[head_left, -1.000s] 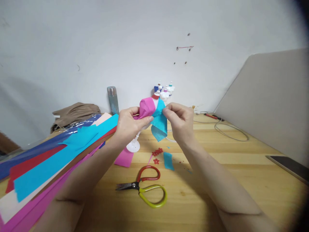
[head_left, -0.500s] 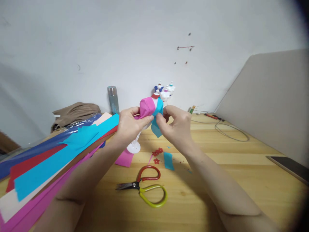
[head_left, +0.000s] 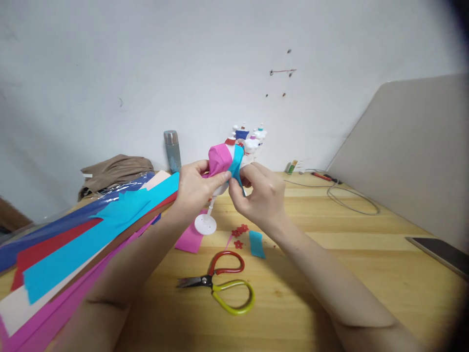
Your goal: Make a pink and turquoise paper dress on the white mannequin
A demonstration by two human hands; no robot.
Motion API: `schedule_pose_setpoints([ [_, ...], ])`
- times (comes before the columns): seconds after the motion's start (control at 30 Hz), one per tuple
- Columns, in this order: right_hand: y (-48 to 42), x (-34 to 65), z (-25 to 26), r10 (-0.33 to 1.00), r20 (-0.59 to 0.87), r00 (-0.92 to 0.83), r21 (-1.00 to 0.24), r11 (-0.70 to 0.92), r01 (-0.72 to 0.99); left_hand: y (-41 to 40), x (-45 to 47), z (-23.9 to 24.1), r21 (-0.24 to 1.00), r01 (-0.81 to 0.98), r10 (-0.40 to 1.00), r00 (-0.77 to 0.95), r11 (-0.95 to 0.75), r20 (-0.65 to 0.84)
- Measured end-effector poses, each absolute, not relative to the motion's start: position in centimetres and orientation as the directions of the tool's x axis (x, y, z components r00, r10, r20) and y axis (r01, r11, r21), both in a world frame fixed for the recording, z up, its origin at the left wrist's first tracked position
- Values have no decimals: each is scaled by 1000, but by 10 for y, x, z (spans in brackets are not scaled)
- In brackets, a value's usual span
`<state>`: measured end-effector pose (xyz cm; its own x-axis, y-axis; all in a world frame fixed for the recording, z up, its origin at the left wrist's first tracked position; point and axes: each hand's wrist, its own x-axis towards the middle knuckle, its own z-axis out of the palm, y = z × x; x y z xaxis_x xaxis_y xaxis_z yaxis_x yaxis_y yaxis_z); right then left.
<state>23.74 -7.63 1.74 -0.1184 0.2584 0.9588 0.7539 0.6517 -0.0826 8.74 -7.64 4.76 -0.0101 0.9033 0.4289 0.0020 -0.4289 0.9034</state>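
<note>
Above the table I hold a small white mannequin stand (head_left: pixel 205 224), tilted, its round base hanging toward me. Pink paper (head_left: pixel 220 159) covers the left of its bust and a strip of blue paper (head_left: pixel 237 159) crosses the right. My left hand (head_left: pixel 196 188) is closed round the bust, its thumb pressing where pink and blue meet. My right hand (head_left: pixel 260 190) pinches the lower part of the blue strip, which its fingers partly hide. A red band (head_left: pixel 230 142) circles the mannequin's neck.
Open scissors (head_left: pixel 216 283) lie in front, near red paper flowers (head_left: pixel 240 231) and a blue scrap (head_left: pixel 257 244). Coloured paper strips (head_left: pixel 73 259) spread at left. More small mannequins (head_left: pixel 252 143), a flask (head_left: pixel 172 151), a cable (head_left: pixel 351 211) and a phone (head_left: pixel 439 254) are farther out.
The mannequin has shifted slightly left. My right hand has moved left and curled in, and the blue strip's loose end, hanging free before, is now tucked under my fingers.
</note>
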Motion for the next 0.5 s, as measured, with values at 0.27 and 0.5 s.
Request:
schedule_pose_setpoints([
  [0.27,-78,233,15,236,941,-241,54,601,798,-75,87,48,906,-14,906,-10,-424,424],
  [0.5,-77,239,17,288,934,-213,-40,676,736,-75,88,48,920,-31,920,-4,-392,392],
])
